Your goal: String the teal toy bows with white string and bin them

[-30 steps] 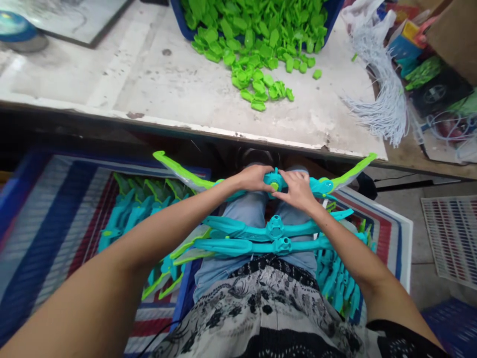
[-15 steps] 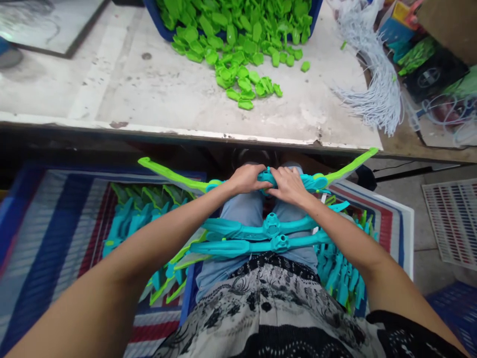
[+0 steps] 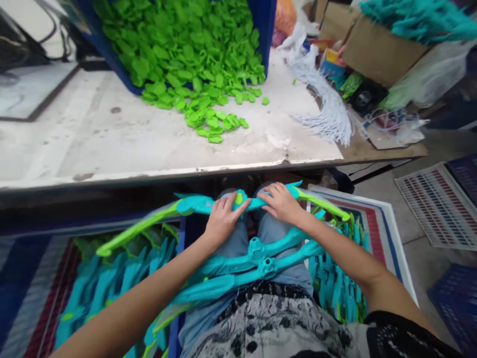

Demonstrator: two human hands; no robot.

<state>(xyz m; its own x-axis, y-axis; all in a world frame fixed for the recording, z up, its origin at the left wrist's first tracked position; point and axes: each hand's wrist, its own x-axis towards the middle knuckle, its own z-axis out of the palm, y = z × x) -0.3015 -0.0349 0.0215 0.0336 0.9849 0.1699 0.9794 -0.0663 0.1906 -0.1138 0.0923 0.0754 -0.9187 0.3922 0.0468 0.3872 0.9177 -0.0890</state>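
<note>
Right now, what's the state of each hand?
Left hand: closed, holding the turquoise-and-green bow.
Right hand: closed, holding the same bow.

The white bench (image 3: pixel 149 136) spanned the upper half of the frame; its surface was stained and its front edge chipped. A flat panel (image 3: pixel 28 94) lay at the upper left, with dark equipment (image 3: pixel 20 42) behind it, blurred. Right of top center, a bundle of white cords (image 3: pixel 330 112) lay with its loose ends fanned toward the front edge. A cardboard box (image 3: pixel 383 47) stood at the upper right, with a translucent plastic bag (image 3: pixel 434 74) beside it and a black object (image 3: pixel 367 97) just below. At the right edge, a white lattice basket (image 3: pixel 436 204) rested on the floor (image 3: pixel 417 253), above a blue crate (image 3: pixel 456 298) at the lower right.
</note>
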